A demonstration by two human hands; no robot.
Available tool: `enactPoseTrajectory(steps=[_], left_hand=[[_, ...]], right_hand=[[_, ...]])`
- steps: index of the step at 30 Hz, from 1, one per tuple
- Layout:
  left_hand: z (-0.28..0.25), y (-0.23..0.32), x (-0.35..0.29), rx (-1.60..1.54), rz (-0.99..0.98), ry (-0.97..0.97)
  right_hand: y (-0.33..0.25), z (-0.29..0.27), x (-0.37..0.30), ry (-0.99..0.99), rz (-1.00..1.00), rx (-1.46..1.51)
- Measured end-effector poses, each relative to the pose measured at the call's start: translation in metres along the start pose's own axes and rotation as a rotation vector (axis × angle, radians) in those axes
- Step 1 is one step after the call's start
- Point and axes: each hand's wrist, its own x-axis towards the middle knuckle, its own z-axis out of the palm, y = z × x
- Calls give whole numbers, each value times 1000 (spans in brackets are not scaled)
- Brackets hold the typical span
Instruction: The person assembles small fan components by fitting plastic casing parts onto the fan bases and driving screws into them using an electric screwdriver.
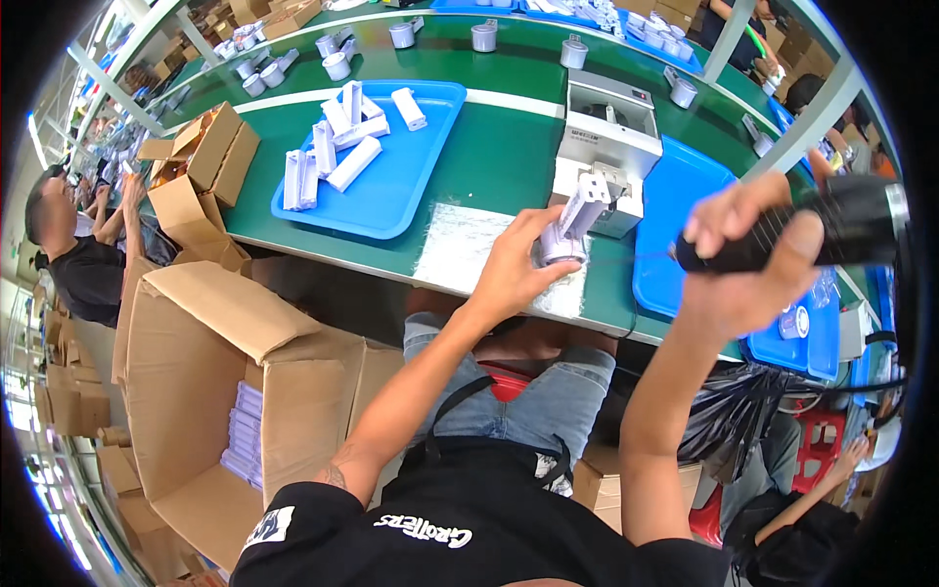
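My left hand (518, 259) grips a white plastic part (585, 207) with a round base and a slim upright arm. It holds the part on a whitish patch (455, 245) at the bench's near edge. To the right, my right hand (743, 259) is wrapped round a black electric screwdriver (846, 223), raised above the bench. The driver's thin bit points left toward the white part, though blur hides whether its tip touches. Just behind the part stands a grey boxy machine (602, 147).
On the green bench, a blue tray (430, 147) holds several white rectangular parts. Another blue tray (670, 181) lies right of the machine. Cardboard boxes (196, 362) stand at my left, one with purplish-white pieces inside. Round white units (484, 37) line the far side. Co-workers sit left and right.
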Motion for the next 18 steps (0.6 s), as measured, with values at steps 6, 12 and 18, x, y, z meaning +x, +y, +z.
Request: enactPoseTrajectory(steps=[6, 12, 18], left_hand=[[-66, 23, 41, -333, -83, 308], [-126, -14, 221, -296, -180, 194], [-157, -133, 345, -3, -468, -99]], right_hand=[[19, -30, -68, 1, 292, -241], [75, -67, -141, 77, 449, -477], [85, -68, -154, 47, 445, -648]])
